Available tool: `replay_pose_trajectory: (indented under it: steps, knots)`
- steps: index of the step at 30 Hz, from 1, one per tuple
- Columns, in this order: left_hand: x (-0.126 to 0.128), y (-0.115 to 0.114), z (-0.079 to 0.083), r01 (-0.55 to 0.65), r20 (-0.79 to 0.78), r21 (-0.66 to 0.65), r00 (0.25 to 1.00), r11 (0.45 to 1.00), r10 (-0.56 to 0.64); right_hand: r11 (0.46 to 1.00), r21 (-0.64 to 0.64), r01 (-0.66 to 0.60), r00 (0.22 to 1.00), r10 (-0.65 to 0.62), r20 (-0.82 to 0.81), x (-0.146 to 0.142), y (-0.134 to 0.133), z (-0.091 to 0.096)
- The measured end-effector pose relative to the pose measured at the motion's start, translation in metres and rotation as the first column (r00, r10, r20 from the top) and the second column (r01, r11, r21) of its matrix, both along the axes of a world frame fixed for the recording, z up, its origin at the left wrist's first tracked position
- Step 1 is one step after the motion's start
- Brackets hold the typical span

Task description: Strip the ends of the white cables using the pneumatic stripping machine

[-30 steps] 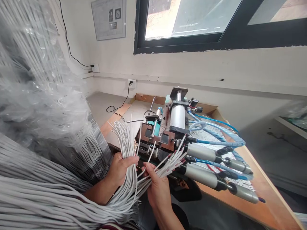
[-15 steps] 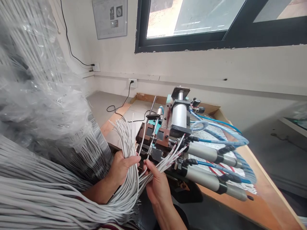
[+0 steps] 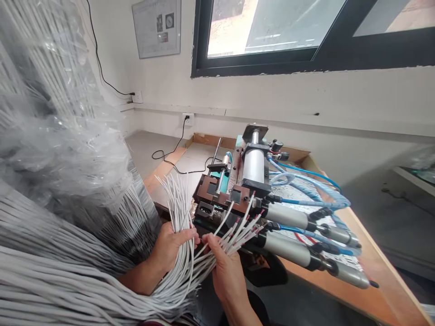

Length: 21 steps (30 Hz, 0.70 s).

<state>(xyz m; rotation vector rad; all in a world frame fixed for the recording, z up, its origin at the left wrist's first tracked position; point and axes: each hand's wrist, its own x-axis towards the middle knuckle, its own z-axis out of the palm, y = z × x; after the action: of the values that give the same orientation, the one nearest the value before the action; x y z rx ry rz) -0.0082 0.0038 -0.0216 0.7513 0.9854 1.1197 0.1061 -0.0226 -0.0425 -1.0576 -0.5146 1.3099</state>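
White cables (image 3: 184,258) hide most fingers of the left hand (image 3: 169,248).

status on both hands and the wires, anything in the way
Left hand gripping left bundle, tips up. Right hand holding right bundle, some tips reddish. Right bundle overlaps machine in view.

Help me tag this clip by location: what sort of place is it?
Probably a cable workshop: masses of pale cables fill the left, and a machine with metal cylinders and blue hoses stands on a wooden bench.
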Motion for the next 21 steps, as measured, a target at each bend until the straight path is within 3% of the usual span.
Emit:
replay_pose_trajectory:
  steps: [3, 6, 13, 17, 21]
  knots:
    - [-0.003, -0.001, 0.001, -0.018, 0.061, -0.118, 0.998, 0.993, 0.025, 0.999, 0.022, -0.045, 0.999, 0.046, -0.023, 0.000, 0.000, -0.003]
    - [-0.004, -0.001, 0.003, -0.009, 0.069, -0.143, 0.997, 0.990, 0.019, 1.000, -0.030, 0.009, 0.998, -0.011, -0.054, -0.001, 0.004, -0.002]
    - [-0.001, 0.000, 0.006, -0.063, 0.010, -0.102, 0.998, 0.993, 0.065, 0.995, -0.097, -0.015, 0.986, -0.001, -0.169, -0.004, 0.013, 0.007]
    - [-0.001, -0.002, 0.006, -0.067, -0.031, -0.016, 0.997, 0.998, 0.067, 0.994, -0.108, -0.014, 0.986, -0.004, -0.169, -0.003, 0.016, 0.007]
    - [-0.002, -0.006, 0.002, -0.031, -0.046, 0.034, 0.998, 0.999, 0.032, 0.992, -0.077, -0.103, 0.976, 0.086, -0.201, -0.002, 0.017, 0.006]
